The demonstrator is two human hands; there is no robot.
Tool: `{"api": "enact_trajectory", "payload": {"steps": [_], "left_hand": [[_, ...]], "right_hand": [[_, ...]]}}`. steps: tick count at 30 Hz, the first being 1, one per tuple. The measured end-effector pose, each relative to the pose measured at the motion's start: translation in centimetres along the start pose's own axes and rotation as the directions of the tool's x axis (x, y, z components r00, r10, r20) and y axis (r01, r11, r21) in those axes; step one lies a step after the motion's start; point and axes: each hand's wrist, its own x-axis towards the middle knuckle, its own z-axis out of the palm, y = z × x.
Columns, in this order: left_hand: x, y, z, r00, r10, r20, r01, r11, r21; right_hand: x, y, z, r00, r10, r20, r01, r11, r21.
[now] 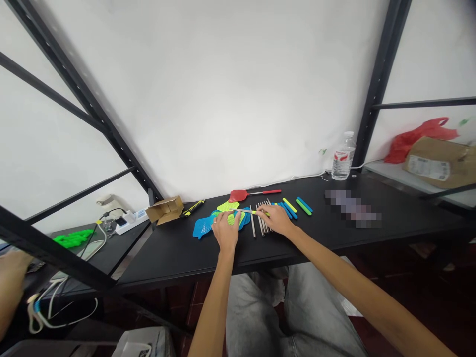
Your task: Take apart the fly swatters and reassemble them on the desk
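My right hand (pixel 277 219) is closed around a yellow-green handle with a thin metal rod (pixel 243 211) pointing left. At the rod's far end, my left hand (pixel 225 229) has its fingertips and thumb closed near the tip, over a pile of fly swatter heads. In that pile are a blue swatter head (pixel 203 227) and a yellow-green swatter head (pixel 226 205). A red fly swatter (pixel 238 196) with rod and handle lies behind them. Several loose metal rods (pixel 253 223) lie side by side between and under my hands. Coloured handles (pixel 290 206) lie to the right of my right hand.
An open cardboard box (pixel 165 210) and a yellow-black cutter (pixel 194 208) lie on the left of the black table (pixel 167 253). A water bottle (pixel 342 157) stands at the back right. Black shelf posts rise at both sides. Another person's blurred arm (pixel 13 282) shows at far left.
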Motion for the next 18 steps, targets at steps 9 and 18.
{"api": "enact_trajectory", "payload": {"steps": [9, 18], "left_hand": [[-1.1, -1.5, 1.6, 0.993, -0.109, 0.047, 0.082, 0.917, 0.391], [-0.7, -0.7, 0.2, 0.999, 0.031, 0.008, -0.032, 0.968, 0.249]], "right_hand": [[0.2, 0.8, 0.1, 0.989, 0.116, -0.087, -0.117, 0.993, -0.007], [0.1, 0.9, 0.0, 0.986, 0.128, -0.104, -0.126, 0.992, 0.025]]}}
